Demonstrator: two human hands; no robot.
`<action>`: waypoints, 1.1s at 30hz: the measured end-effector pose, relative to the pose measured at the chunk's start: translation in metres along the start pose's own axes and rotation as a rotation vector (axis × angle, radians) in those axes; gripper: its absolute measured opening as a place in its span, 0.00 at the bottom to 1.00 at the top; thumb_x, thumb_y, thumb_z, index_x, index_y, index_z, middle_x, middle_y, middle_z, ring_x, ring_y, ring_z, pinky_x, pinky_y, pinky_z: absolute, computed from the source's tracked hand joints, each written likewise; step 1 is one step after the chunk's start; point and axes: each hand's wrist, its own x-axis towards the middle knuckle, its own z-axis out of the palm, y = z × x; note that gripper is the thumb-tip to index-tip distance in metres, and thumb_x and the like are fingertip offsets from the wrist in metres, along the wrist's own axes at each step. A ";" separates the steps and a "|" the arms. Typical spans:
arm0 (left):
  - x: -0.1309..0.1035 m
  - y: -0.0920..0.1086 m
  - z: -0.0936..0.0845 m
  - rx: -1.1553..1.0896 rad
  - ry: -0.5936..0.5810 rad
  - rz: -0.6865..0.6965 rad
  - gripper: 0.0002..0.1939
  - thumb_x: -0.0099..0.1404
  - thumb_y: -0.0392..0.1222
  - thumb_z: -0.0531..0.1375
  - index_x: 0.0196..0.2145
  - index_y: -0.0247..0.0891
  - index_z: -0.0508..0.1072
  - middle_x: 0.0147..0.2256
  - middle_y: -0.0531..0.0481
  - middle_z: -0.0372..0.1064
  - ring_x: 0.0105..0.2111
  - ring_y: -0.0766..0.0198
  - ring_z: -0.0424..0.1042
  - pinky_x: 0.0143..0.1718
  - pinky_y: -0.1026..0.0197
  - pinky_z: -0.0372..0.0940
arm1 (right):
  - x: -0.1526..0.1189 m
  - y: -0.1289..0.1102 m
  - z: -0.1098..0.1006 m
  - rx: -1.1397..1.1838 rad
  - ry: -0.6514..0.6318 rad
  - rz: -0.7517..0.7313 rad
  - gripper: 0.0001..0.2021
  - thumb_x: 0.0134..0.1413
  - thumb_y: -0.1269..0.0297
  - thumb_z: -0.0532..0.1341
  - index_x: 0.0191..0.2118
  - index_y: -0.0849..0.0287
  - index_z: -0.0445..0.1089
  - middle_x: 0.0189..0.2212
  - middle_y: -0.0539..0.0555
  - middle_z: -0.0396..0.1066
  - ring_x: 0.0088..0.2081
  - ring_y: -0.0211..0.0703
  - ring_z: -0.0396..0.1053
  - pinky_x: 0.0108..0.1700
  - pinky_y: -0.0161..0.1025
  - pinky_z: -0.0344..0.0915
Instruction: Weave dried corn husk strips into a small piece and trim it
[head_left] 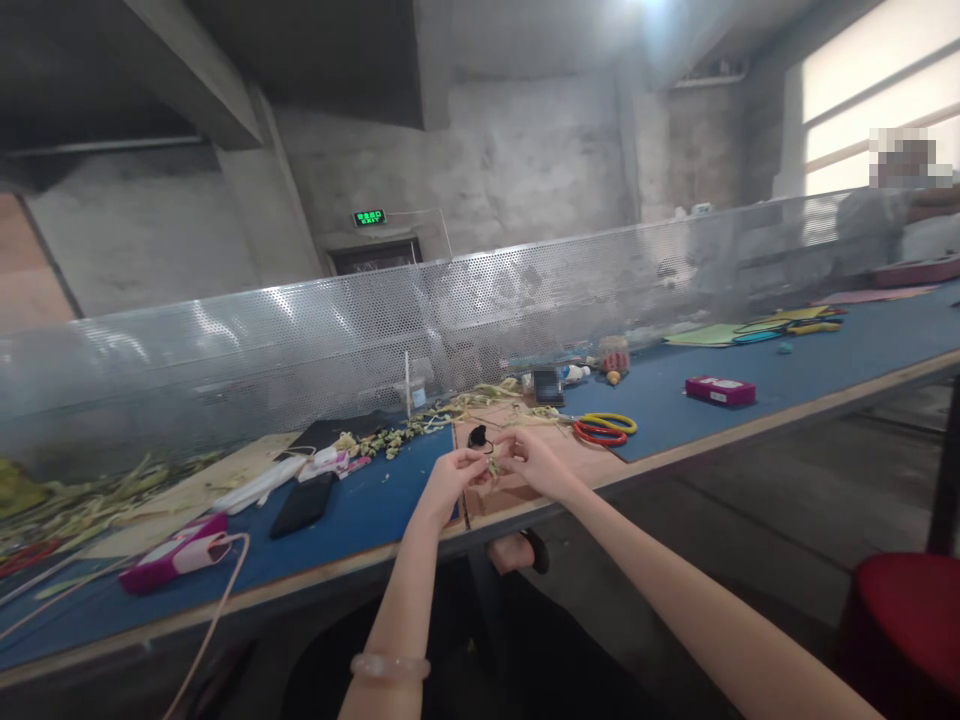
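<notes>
Over the tan board (585, 455) near the table's front edge, both my hands are brought together. My left hand (448, 482) is closed in a pinch at a small pale green piece (493, 467), too small to name exactly. From the other side, my right hand (538, 466) pinches at the same piece with thumb and fingers. Just behind my fingertips lies a small black object (478, 436) with a thin dark loop. To the right of my right hand rest scissors (604, 428) with yellow and red handles.
Left on the blue tabletop (390, 500) are a black phone (303, 504), a purple box (176, 552) with a pink cable, and pale green strips (97, 500). Another purple box (720, 391) sits right. A perforated metal screen (480, 300) runs behind. A red stool (904, 610) stands lower right.
</notes>
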 end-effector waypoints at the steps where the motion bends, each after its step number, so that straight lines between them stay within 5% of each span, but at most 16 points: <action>1: 0.000 0.000 0.000 0.007 -0.004 -0.003 0.15 0.46 0.46 0.67 0.28 0.32 0.73 0.23 0.49 0.71 0.24 0.66 0.69 0.31 0.63 0.64 | 0.000 -0.002 0.000 0.015 -0.021 0.010 0.14 0.46 0.69 0.60 0.41 0.58 0.61 0.26 0.46 0.60 0.31 0.36 0.65 0.38 0.39 0.65; 21: -0.001 0.000 -0.003 0.055 -0.053 0.025 0.15 0.49 0.47 0.65 0.30 0.32 0.74 0.26 0.47 0.71 0.26 0.65 0.68 0.32 0.63 0.63 | 0.000 -0.010 -0.002 0.032 -0.070 0.098 0.17 0.44 0.64 0.63 0.43 0.60 0.68 0.30 0.51 0.68 0.32 0.39 0.68 0.36 0.39 0.67; 29: 0.002 -0.004 -0.001 0.026 -0.016 0.035 0.14 0.48 0.45 0.66 0.30 0.33 0.74 0.26 0.48 0.73 0.24 0.66 0.69 0.30 0.64 0.63 | 0.002 -0.006 -0.004 -0.234 -0.023 -0.029 0.09 0.48 0.63 0.62 0.36 0.56 0.75 0.36 0.54 0.69 0.38 0.42 0.67 0.44 0.41 0.63; 33: 0.005 -0.007 -0.002 0.045 -0.011 0.029 0.15 0.50 0.48 0.64 0.30 0.33 0.72 0.27 0.46 0.73 0.26 0.64 0.70 0.28 0.64 0.64 | 0.000 -0.010 -0.004 -0.211 -0.044 -0.009 0.11 0.49 0.63 0.61 0.40 0.55 0.74 0.39 0.55 0.68 0.39 0.42 0.67 0.45 0.42 0.63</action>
